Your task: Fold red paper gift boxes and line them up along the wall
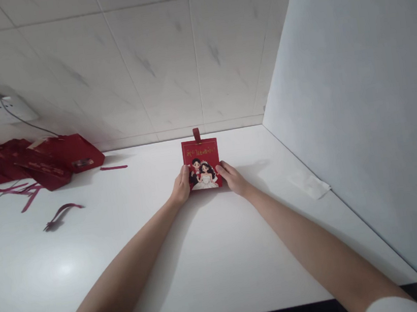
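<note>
A small red wedding gift box [200,152] with a cartoon bride and groom and gold lettering faces me at the middle of the white table. A dark red ribbon loop [196,135] stands up from its top edge. My left hand [181,184] grips the box's left side, thumb on the front face. On the opposite side my right hand [233,177] holds the box the same way. The fingers behind the box are hidden from me.
Several red boxes [51,159] with loops crowd the table's left back. Loose ribbon strips [64,212] lie in front of them. A cable [26,117] hangs from a wall socket [6,110]. At right, a crumpled white tissue [312,186] lies near a pale upright panel [370,104].
</note>
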The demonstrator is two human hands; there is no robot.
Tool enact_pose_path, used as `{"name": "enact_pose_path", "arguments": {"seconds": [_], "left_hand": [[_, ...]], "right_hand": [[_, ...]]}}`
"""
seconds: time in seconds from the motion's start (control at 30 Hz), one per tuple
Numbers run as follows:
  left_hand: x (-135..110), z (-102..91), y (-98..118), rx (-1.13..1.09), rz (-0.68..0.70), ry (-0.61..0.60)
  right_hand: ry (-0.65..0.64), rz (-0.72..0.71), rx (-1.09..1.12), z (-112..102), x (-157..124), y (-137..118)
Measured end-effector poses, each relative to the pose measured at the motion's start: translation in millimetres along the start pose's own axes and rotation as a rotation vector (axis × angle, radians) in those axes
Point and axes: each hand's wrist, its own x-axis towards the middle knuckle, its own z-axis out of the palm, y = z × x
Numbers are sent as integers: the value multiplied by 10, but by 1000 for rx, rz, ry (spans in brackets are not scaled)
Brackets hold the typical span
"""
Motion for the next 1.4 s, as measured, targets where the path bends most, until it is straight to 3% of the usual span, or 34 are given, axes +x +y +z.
{"name": "enact_pose_path", "arguments": {"seconds": [0.23,0.4,0.53,0.67,0.93,1.1,1.23,1.4], "left_hand": [[33,-9,-55,-7,43,-54],[25,-16,1,2,-5,-63],[25,-41,36,-25,17,47],[48,-72,9,-44,7,158],[51,-63,-19,-56,74,20],[88,-101,-46,113,129,22],[73,-111,-32,194,245,-42],[84,-142,-83,325,227,-73]], "right_hand": [[14,-83,-175,22,12,15],[33,-7,-108,-5,-15,-7],[-14,42,-78,3,-47,-18],[46,9,-190,26,-60,-8],[83,-36,-182,50,-64,-9],[89,-61,-209,46,-44,11],[238,-101,-292,-12,22,66],[454,-100,-304,-87,66,173]]}}
